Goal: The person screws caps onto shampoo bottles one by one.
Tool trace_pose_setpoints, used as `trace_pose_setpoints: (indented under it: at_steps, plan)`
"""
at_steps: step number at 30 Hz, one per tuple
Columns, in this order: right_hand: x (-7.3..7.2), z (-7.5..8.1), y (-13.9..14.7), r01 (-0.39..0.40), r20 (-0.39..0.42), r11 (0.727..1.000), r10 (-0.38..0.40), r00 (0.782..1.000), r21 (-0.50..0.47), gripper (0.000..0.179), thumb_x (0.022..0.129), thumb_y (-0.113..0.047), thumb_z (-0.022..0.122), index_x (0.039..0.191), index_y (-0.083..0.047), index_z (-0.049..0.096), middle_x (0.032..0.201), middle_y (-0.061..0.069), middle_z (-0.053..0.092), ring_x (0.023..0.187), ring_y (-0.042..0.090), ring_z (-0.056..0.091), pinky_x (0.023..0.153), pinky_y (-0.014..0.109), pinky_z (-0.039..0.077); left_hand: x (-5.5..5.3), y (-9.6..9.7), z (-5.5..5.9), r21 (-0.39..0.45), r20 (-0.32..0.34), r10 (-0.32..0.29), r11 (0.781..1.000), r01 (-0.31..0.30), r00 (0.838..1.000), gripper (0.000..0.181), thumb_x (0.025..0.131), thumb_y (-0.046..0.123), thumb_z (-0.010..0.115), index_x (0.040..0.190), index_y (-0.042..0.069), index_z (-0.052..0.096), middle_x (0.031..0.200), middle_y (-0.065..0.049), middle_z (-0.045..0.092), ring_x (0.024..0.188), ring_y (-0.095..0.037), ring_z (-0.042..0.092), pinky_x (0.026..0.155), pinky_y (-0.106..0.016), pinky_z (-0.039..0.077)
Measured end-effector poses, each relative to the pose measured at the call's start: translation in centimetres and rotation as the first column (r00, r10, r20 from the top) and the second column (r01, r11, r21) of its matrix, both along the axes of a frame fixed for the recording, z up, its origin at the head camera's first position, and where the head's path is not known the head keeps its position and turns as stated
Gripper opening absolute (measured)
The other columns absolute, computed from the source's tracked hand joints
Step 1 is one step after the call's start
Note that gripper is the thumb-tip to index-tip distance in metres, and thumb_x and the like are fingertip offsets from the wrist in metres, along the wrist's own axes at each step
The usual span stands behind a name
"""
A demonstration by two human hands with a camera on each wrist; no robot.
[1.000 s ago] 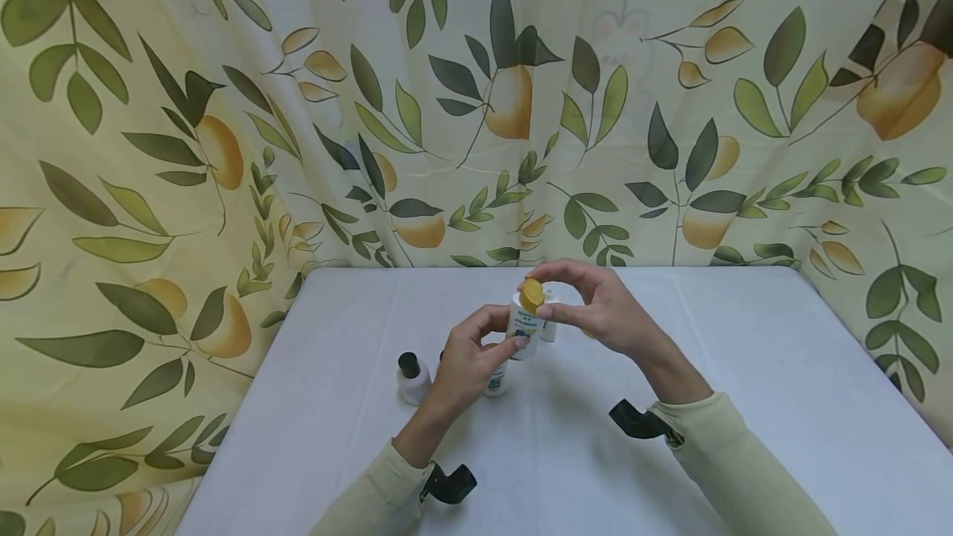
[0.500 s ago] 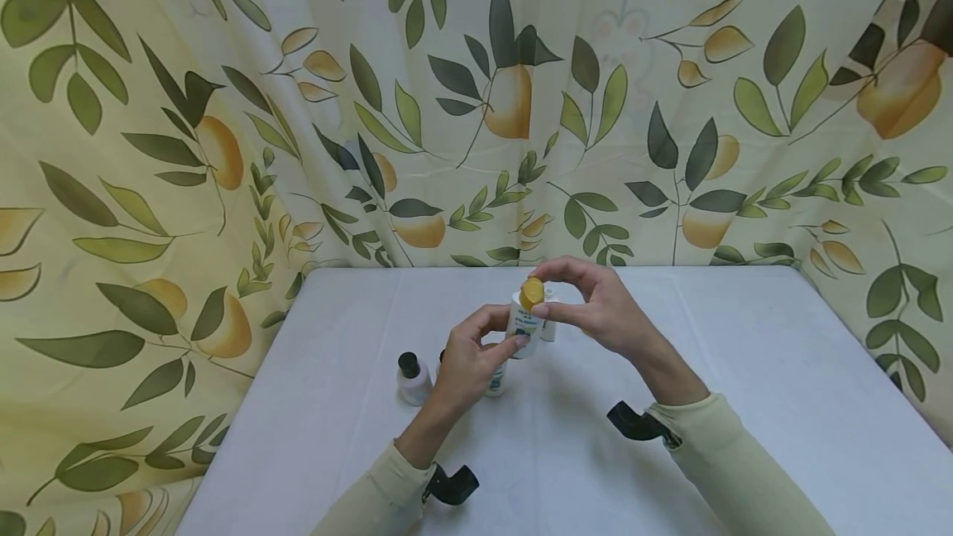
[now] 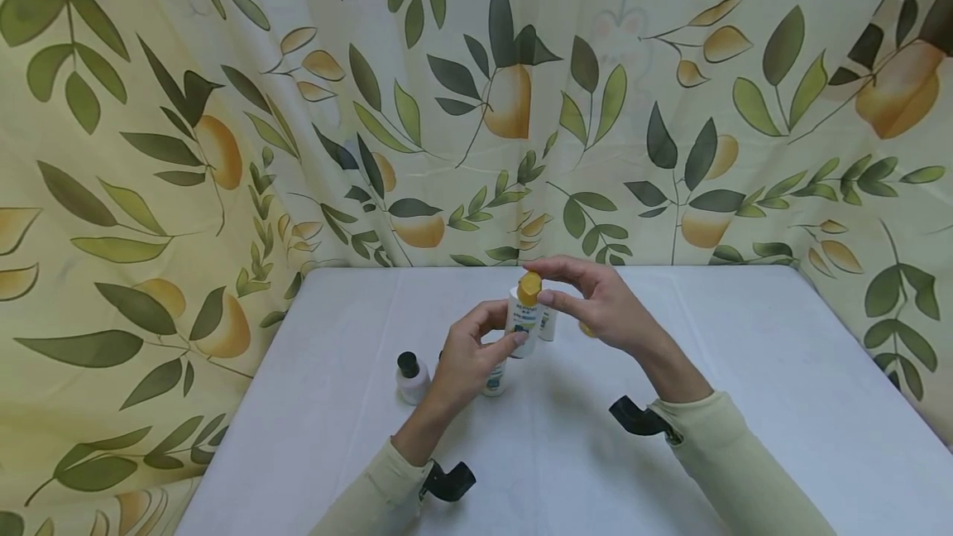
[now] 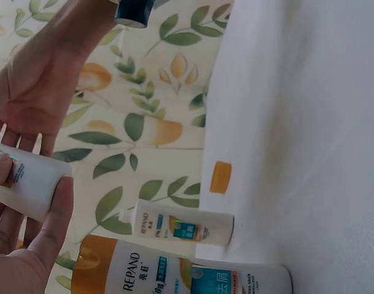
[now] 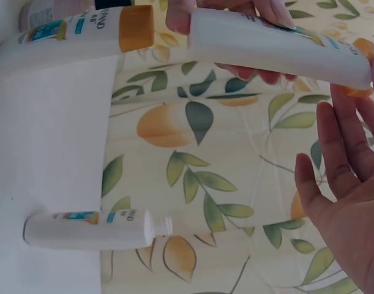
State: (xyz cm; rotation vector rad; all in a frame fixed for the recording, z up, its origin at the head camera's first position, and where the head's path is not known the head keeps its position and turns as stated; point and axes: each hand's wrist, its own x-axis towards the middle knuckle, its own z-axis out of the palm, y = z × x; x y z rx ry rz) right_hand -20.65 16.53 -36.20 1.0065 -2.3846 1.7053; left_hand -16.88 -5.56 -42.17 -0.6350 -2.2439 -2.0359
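Note:
My left hand point(image 3: 471, 354) grips a white shampoo bottle point(image 3: 524, 329) by its body, raised above the table, thumb across the label. At its top, the thumb and fingers of my right hand point(image 3: 606, 308) pinch an orange cap point(image 3: 529, 289). In the right wrist view the held bottle point(image 5: 266, 49) runs sideways, its base toward my left hand. Behind it stands a smaller white bottle point(image 5: 89, 229) with a bare threaded neck. A loose orange cap point(image 4: 220, 177) lies on the table near that bottle, mostly covered by my right hand in the head view.
A larger white bottle with an orange cap point(image 4: 95, 269) stands near my left hand, partly hidden by it in the head view. Left of it is a pale bottle with a black cap point(image 3: 412, 379). A leaf-and-fruit patterned curtain point(image 3: 476, 106) hangs behind the white table point(image 3: 744, 354).
The held bottle has risen slightly and tilted a little, with the orange cap shifting along with it. My right fingers have changed position around the cap. The standing bottles have not moved.

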Motion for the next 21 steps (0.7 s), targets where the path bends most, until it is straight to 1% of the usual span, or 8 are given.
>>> trace_pose_setpoints:
  at_steps: [5, 9, 16, 21]
  plan:
    - [-0.05, 0.21, 0.12, -0.021, -0.01, 1.0, 0.021, 1.0, 0.008, 0.036, 0.097, -0.006, 0.068, 0.133, -0.01, 0.066, 0.134, 0.009, 0.065, 0.135, 0.015, 0.051, 0.119, 0.063, 0.027, -0.16, -0.13, 0.02, -0.008, 0.018, -0.006, 1.0, 0.007, 1.0, 0.034, 0.093, 0.015, 0.075, 0.126, 0.015, 0.065, 0.123, -0.002, 0.066, 0.117, -0.022, 0.063, 0.09, -0.03, 0.06]
    - [0.01, 0.32, 0.11, -0.012, -0.017, 1.0, 0.012, 1.0, 0.014, 0.033, 0.096, -0.006, 0.069, 0.129, -0.011, 0.068, 0.13, 0.009, 0.067, 0.132, 0.014, 0.053, 0.119, 0.064, 0.027, -0.25, -0.23, -0.12, 0.002, 0.011, -0.005, 1.0, 0.005, 1.0, 0.032, 0.093, 0.012, 0.075, 0.124, 0.013, 0.066, 0.122, -0.003, 0.066, 0.117, -0.022, 0.063, 0.089, -0.03, 0.06]
    - [0.08, 0.32, 0.13, 0.004, -0.04, 0.999, -0.002, 0.999, 0.033, 0.032, 0.095, -0.007, 0.072, 0.126, -0.012, 0.069, 0.126, 0.002, 0.068, 0.129, 0.014, 0.055, 0.118, 0.064, 0.028, -0.31, -0.22, -0.27, 0.014, 0.002, -0.005, 1.0, 0.005, 1.0, 0.03, 0.091, 0.006, 0.075, 0.12, 0.009, 0.067, 0.119, -0.005, 0.066, 0.118, -0.023, 0.063, 0.086, -0.031, 0.061]
    - [0.1, 0.18, 0.12, 0.016, -0.056, 0.999, -0.014, 0.998, 0.045, 0.031, 0.095, -0.009, 0.072, 0.125, -0.013, 0.069, 0.125, 0.002, 0.068, 0.129, 0.017, 0.055, 0.117, 0.065, 0.029, -0.29, -0.16, -0.4, 0.017, -0.007, -0.004, 1.0, 0.004, 1.0, 0.031, 0.091, 0.005, 0.075, 0.121, 0.008, 0.066, 0.12, -0.006, 0.066, 0.117, -0.024, 0.064, 0.086, -0.031, 0.061]
